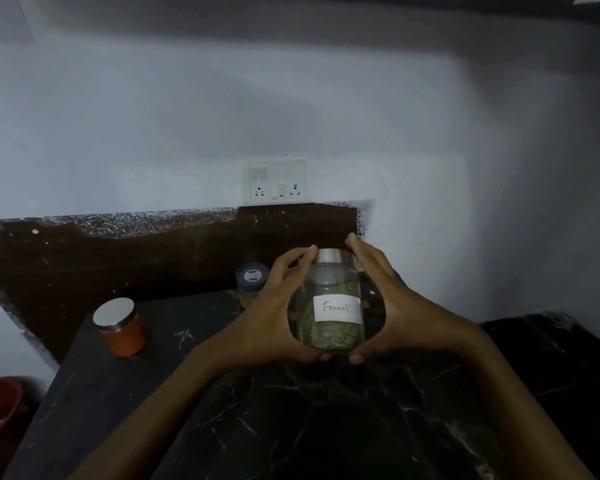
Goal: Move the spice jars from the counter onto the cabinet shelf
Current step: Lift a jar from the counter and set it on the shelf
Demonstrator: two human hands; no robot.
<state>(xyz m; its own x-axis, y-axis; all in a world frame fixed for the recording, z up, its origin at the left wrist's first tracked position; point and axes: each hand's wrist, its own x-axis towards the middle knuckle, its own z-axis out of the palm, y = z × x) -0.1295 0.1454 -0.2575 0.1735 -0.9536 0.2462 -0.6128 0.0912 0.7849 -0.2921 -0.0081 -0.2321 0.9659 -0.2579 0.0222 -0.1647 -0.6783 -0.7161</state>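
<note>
A left hand (pixel 267 313) and right hand (pixel 395 306) curl their grip round either side of a clear glass, silver-lidded jar labelled "Fennel" (pixel 329 306), low at the black marbled surface (pixel 291 410), likely steadying slick glass for the lift shelfward.

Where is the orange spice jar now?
In the head view, the orange jar stands near the counter's left edge, left of the blue-lidded jar.

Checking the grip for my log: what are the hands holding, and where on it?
The Fennel jar, left hand and right hand cupping its glass sides.
</note>
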